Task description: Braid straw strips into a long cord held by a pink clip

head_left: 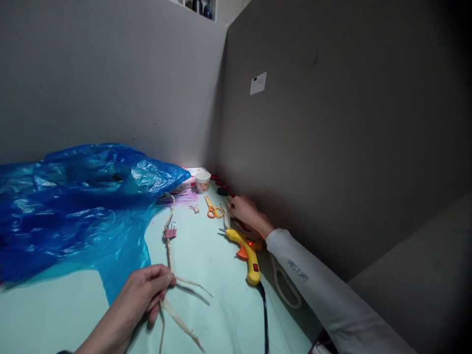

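My left fingers point(162, 281) close on the braid point(169, 253) where its strands part; its long axis runs away from them, past the clip point(171, 233), toward the bag point(73, 211). My right fingers point(233, 201), farther off beyond the glue gun point(252, 263), are bent, their hold unclear.

What the right hand point(242, 210) touches is unclear.

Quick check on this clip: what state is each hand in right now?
Left hand: closed, pinching the braided cord.
Right hand: reaching beyond the glue gun, fingers partly hidden; its grip cannot be told.
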`<state>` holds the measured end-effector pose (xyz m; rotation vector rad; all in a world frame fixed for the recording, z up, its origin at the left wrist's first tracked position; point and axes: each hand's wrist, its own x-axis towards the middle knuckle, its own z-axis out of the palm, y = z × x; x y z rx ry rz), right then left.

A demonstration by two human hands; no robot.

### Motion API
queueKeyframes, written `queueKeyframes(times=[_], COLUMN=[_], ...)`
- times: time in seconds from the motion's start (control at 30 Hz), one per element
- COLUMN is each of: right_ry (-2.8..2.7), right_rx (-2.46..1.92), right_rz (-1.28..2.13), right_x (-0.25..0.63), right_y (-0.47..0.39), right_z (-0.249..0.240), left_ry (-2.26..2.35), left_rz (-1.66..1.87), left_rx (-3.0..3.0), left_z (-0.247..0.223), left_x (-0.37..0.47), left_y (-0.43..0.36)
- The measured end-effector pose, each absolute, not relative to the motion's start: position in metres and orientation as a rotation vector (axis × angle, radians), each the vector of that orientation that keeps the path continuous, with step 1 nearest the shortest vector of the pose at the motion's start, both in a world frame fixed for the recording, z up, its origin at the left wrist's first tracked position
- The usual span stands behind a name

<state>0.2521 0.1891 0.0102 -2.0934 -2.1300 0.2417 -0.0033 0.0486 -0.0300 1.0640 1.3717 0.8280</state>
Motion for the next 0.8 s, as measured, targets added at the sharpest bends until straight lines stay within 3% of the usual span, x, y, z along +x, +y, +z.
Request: queueKeyframes(times=[0.13,0.33,0.47,0.6,0.8], right_ry=[-2.024,-1.902,-1.975,-1.698,-1.76], right_rx=[-2.093,-1.816,-1.472,-1.013,-0.932], right_rz=[0.257,0.385,0.778,1.587,1.615], right_x=[0.253,0.259,0.238,0.202,0.176], right_y=[0.195,0.169,0.13,0.098,0.09], right_z=[0.012,0.059,0.074,0.057,0.024], left_ry=[1.372,1.365,1.374,1.355,1.347], left_rz=[0.822,0.812,0.822,0.801,0.815], left_rx=[1.069,1.069,1.054,1.097,1.088], left_z=[-0.033,-0.032,-0.027,-0.026,-0.024], left_x=[-0.004,-0.004,-0.003,-0.003,-0.003], left_y=[0.05,0.048,0.047,0.048,0.046])
